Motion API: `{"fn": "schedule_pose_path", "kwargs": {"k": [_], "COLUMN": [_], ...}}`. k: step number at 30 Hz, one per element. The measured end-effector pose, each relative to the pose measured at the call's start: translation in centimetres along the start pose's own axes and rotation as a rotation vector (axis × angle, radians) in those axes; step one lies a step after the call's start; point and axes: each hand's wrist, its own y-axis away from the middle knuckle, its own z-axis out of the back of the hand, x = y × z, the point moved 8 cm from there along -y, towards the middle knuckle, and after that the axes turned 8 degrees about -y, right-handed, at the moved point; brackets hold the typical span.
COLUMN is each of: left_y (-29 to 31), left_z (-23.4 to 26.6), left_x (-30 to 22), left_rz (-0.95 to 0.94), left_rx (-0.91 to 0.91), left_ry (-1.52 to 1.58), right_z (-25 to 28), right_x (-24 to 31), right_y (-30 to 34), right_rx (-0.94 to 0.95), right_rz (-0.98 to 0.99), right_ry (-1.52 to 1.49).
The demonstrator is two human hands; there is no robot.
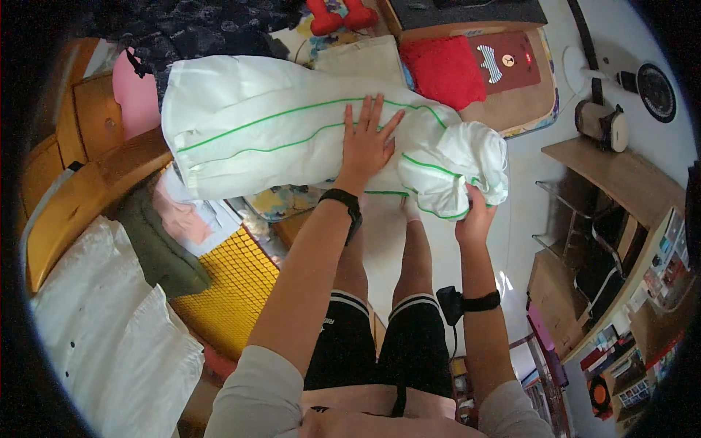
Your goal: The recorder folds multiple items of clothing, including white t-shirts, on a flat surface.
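Nearest the camera, pale sleeves (255,398) above black shorts (416,339), with bare forearms reaching forward. Beyond them, a white sack (248,128) with green lines, stretched crosswise over a low surface with floral fabric (281,202), broad and fairly flat at the left, bunched into thick folds at the right. Left hand (367,150) flat on the middle of it, fingers released and spread, gripping nothing. Right hand (476,217) grasping the lower edge of the bunched end, fingers curled into the cloth.

Likeliest trouble, by judgement: folds slipping loose from a grip on only one edge, or the whole length sliding sideways from a harder pull at the right, with just a flat palm to hold it back. Also possible: cloth catching on the black wrist device (450,305), from its dangling cable.

As for containers: no telling what, if anything, inside the sack, its mouth not clearly visible. Farther left, a wooden drawer unit (98,109), contents hidden. At far right, a shelf unit (637,376) crowded with small items, too small to identify. Just behind the sack, a red fluffy cushion (442,71); farther back, red dumbbells (339,18).
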Motion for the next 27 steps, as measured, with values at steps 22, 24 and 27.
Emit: {"fn": "schedule_pose_path", "kwargs": {"k": [22,24,27], "left_y": [16.1,15.1,12.9], "left_z": [10.9,12.4,12.3], "left_x": [10.9,11.0,11.5], "left_rz": [0.205,0.117,0.000], "left_rx": [-0.283,-0.352,-0.410], "left_ry": [0.429,0.374,0.378], "right_z": [-27.4,-26.8,-25.7], "right_x": [-14.5,-15.1,-13.7], "right_y": [10.9,10.0,9.5], "right_rx": [0.910,0.910,1.019], "right_rz": [0.603,0.446,0.225], "right_ry": [0.936,0.868,0.589]}}
